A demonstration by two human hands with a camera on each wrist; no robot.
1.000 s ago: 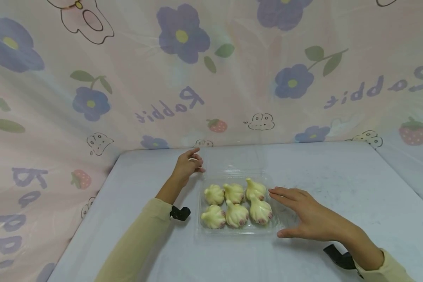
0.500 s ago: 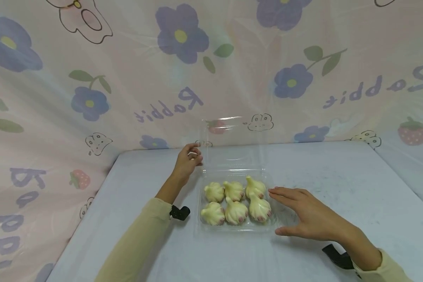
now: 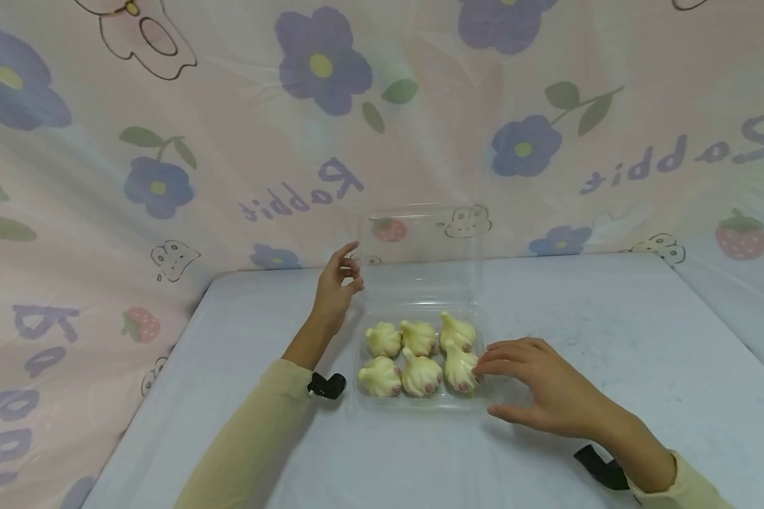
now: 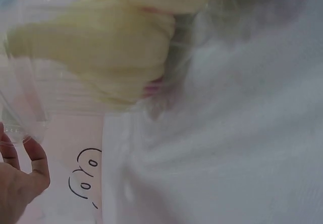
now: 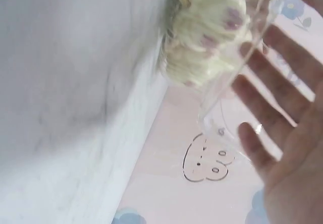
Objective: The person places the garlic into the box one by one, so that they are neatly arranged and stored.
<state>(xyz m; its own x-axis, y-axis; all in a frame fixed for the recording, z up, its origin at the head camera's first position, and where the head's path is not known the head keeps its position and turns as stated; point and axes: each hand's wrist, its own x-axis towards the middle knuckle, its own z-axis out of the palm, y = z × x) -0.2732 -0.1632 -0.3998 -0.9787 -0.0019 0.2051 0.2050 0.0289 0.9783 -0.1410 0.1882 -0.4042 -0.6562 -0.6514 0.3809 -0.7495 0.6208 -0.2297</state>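
A clear plastic clamshell box holds several garlic bulbs in two rows, with the bulbs' skins tinged purple at the base. Its transparent lid stands raised at the back. At the lid's left edge is my left hand; the left wrist view has its thumb and finger pinching the lid's rim. My right hand sits at the box's right side, fingers spread and slightly bent. Its fingertips reach the right rim by the front bulb, and the right wrist view puts the clear wall right beside them.
The box rests on a white-covered table. A pink cloth printed with flowers, strawberries and rabbits hangs behind and at the sides. Black wrist mounts stick out below each hand.
The lid has swung up from lying back low, my left hand rising with it. My right hand has shifted slightly left, its fingertips now over the box's right rim.
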